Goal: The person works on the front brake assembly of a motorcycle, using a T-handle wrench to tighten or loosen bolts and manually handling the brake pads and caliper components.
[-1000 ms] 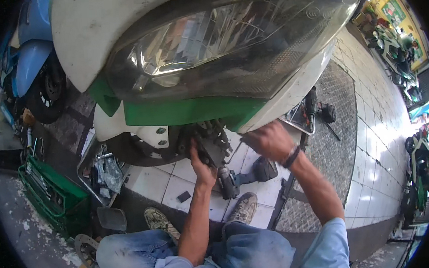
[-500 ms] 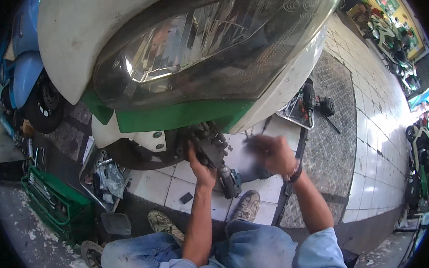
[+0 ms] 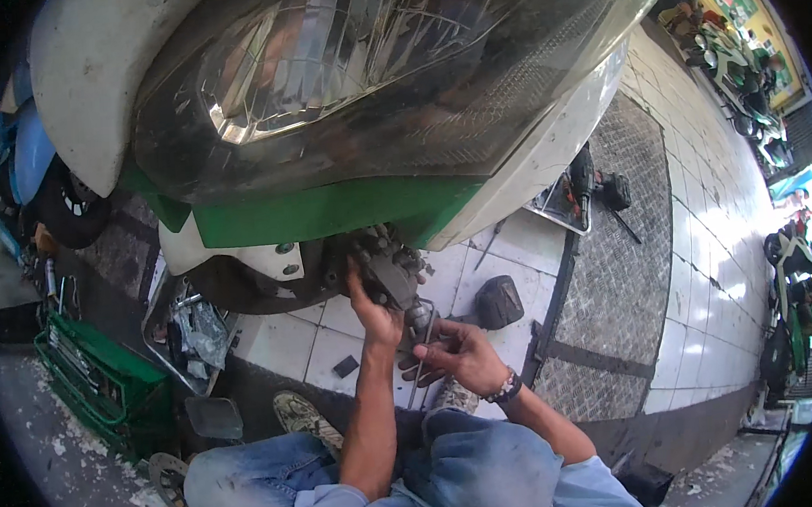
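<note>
A dark, grimy brake caliper [image 3: 393, 280] hangs below the green lower edge of a white and green scooter front [image 3: 320, 210], beside its front wheel [image 3: 269, 294]. My left hand [image 3: 375, 313] is closed round the caliper's near left side, its fingertips hidden behind it. My right hand [image 3: 468, 357] grips a thin metal L-shaped hex key [image 3: 419, 383] between thumb and fingers. The key's bent end is up by the caliper's underside; whether it sits in a bolt I cannot tell. A cordless power tool [image 3: 499, 303] lies on the tiles, partly hidden behind the right hand.
A green toolbox [image 3: 107, 383] and a metal tray of parts [image 3: 197, 336] stand at the left. Rightward, another tray [image 3: 552, 209] holds a drill [image 3: 585, 187]. A small black block [image 3: 345, 366] lies on the tiles. The large headlight [image 3: 340, 81] overhangs the work.
My right hand has come down and left from above the power tool to below the caliper, now with the hex key. The left hand stays on the caliper. The view has shifted slightly.
</note>
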`<state>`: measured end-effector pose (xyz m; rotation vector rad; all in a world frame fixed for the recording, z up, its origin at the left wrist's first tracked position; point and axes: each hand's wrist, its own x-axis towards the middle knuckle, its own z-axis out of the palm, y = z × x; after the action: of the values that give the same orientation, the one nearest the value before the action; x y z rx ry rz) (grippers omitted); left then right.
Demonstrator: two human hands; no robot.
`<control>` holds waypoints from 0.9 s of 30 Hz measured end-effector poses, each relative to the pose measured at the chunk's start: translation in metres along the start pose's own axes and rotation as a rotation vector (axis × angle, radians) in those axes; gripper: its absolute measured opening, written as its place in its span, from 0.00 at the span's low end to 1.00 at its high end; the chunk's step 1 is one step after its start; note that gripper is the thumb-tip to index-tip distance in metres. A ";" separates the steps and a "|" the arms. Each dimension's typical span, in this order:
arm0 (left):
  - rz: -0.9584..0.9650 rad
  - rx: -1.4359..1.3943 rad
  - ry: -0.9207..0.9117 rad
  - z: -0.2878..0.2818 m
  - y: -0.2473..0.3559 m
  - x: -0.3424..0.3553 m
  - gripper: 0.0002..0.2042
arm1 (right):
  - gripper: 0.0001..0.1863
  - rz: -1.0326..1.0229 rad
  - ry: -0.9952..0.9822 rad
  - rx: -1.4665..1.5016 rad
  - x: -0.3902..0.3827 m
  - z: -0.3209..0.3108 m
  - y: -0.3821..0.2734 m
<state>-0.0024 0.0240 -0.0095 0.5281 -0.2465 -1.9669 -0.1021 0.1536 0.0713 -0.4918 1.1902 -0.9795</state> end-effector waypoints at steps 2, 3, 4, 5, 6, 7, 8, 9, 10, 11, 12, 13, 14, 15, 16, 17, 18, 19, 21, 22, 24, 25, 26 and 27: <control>-0.005 0.029 -0.018 -0.002 0.000 -0.001 0.31 | 0.18 0.020 -0.014 0.007 0.002 0.001 0.001; 0.012 0.028 -0.020 -0.002 -0.001 0.000 0.32 | 0.19 0.019 -0.008 0.008 0.003 0.001 0.001; 0.023 0.036 0.018 -0.002 -0.001 -0.001 0.33 | 0.19 0.020 0.003 0.009 0.003 0.002 0.002; 0.033 0.040 -0.020 -0.002 -0.002 -0.001 0.35 | 0.19 0.019 0.014 0.009 0.004 0.003 0.003; 0.026 0.035 -0.009 -0.002 -0.002 -0.001 0.33 | 0.19 0.025 0.012 0.020 0.005 0.004 0.003; 0.015 0.026 -0.070 -0.001 -0.002 -0.001 0.32 | 0.19 0.031 0.012 0.033 0.006 0.006 0.004; 0.005 0.028 -0.076 0.000 -0.002 0.000 0.31 | 0.19 0.072 0.054 0.024 0.008 0.008 0.003; 0.015 0.012 -0.065 0.000 -0.003 0.000 0.32 | 0.19 0.046 0.006 0.134 0.009 0.011 0.003; 0.027 0.006 0.001 0.002 -0.005 0.001 0.33 | 0.19 0.054 0.000 0.222 0.011 0.014 0.001; 0.046 0.006 -0.001 0.003 -0.007 0.001 0.35 | 0.19 0.085 -0.018 0.322 0.014 0.017 0.000; 0.049 -0.004 0.059 0.003 -0.008 0.002 0.35 | 0.19 0.088 -0.013 0.333 0.015 0.020 -0.002; 0.059 -0.005 0.048 0.003 -0.009 0.002 0.35 | 0.20 0.113 -0.020 0.357 0.017 0.022 -0.004; 0.083 -0.021 -0.012 0.003 -0.010 0.002 0.35 | 0.21 0.151 -0.022 0.398 0.019 0.025 -0.007; 0.058 -0.025 0.019 0.002 -0.010 0.002 0.35 | 0.22 0.151 -0.052 0.390 0.020 0.027 -0.009; 0.047 -0.045 -0.004 0.001 -0.011 0.003 0.35 | 0.23 0.161 -0.077 0.398 0.021 0.030 -0.011; 0.032 -0.063 -0.026 -0.001 -0.011 0.002 0.35 | 0.24 0.166 -0.091 0.427 0.022 0.031 -0.013; 0.030 -0.056 -0.072 -0.003 -0.011 0.002 0.35 | 0.24 0.162 -0.099 0.423 0.023 0.033 -0.015; 0.030 -0.052 -0.116 -0.006 -0.010 0.002 0.34 | 0.25 0.156 -0.099 0.432 0.024 0.035 -0.017; 0.019 -0.013 -0.130 -0.012 -0.010 0.000 0.34 | 0.25 0.169 -0.101 0.416 0.026 0.036 -0.020; 0.006 0.026 -0.105 -0.015 -0.009 -0.002 0.35 | 0.25 0.181 -0.106 0.391 0.028 0.035 -0.022; -0.057 0.039 -0.064 -0.023 -0.007 -0.003 0.35 | 0.26 0.193 -0.093 0.383 0.033 0.035 -0.025; -0.113 0.013 -0.044 -0.027 -0.005 -0.004 0.36 | 0.27 0.159 -0.125 0.410 0.036 0.036 -0.025; -0.164 -0.040 -0.054 -0.031 -0.004 -0.004 0.36 | 0.28 0.129 -0.131 0.450 0.039 0.038 -0.025; -0.220 -0.089 -0.027 -0.035 -0.002 -0.004 0.37 | 0.29 0.115 -0.144 0.509 0.041 0.040 -0.024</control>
<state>0.0137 0.0307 -0.0406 0.4878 -0.1213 -2.1889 -0.0715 0.1000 0.0806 -0.0854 0.7903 -1.0811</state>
